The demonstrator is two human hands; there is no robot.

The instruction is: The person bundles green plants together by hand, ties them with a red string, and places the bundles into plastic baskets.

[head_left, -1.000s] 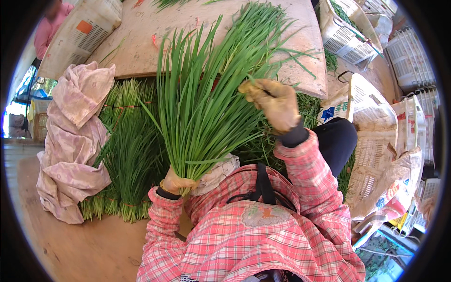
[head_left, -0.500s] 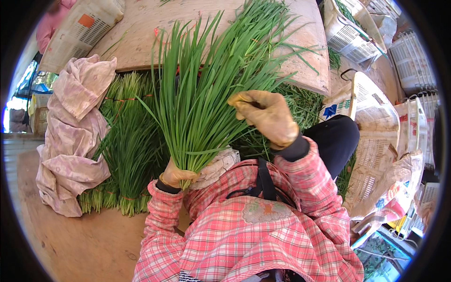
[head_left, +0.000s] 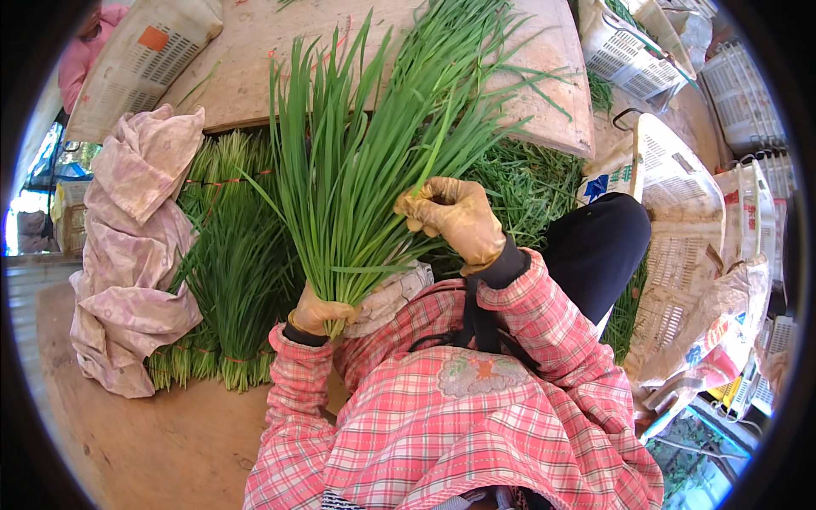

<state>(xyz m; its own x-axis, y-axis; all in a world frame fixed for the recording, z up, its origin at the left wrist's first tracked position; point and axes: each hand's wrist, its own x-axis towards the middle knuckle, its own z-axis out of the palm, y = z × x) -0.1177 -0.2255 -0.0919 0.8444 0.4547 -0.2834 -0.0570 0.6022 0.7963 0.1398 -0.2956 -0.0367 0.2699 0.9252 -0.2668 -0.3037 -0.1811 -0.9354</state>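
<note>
Gloved and closed, my left hand (head_left: 320, 312) grips the pale stem ends of a bunch of garlic chives (head_left: 340, 204), whose long green leaves fan upward. My right hand (head_left: 459, 219), also gloved, is at the bunch's right side with thumb and fingers pinched together. A lighter chive leaf (head_left: 439, 149) rises from that pinch. Behind the held bunch, more loose chives (head_left: 459, 47) lie across a wooden board (head_left: 255, 59); where the two overlap, I cannot separate them. Left of my left hand stand chive bundles (head_left: 242, 289) tied with red bands.
A pinkish patterned cloth (head_left: 136, 229) drapes beside the tied bundles. Cut leaves (head_left: 535, 191) are heaped right of my right hand, near my dark-trousered knee (head_left: 608, 242). White plastic crates (head_left: 629, 64) stand at the right. A person in pink (head_left: 81, 64) is at far upper left.
My right hand has moved slightly left and down against the bunch, and a lighter leaf now shows at its fingertips. My left hand keeps its grip on the stems.
</note>
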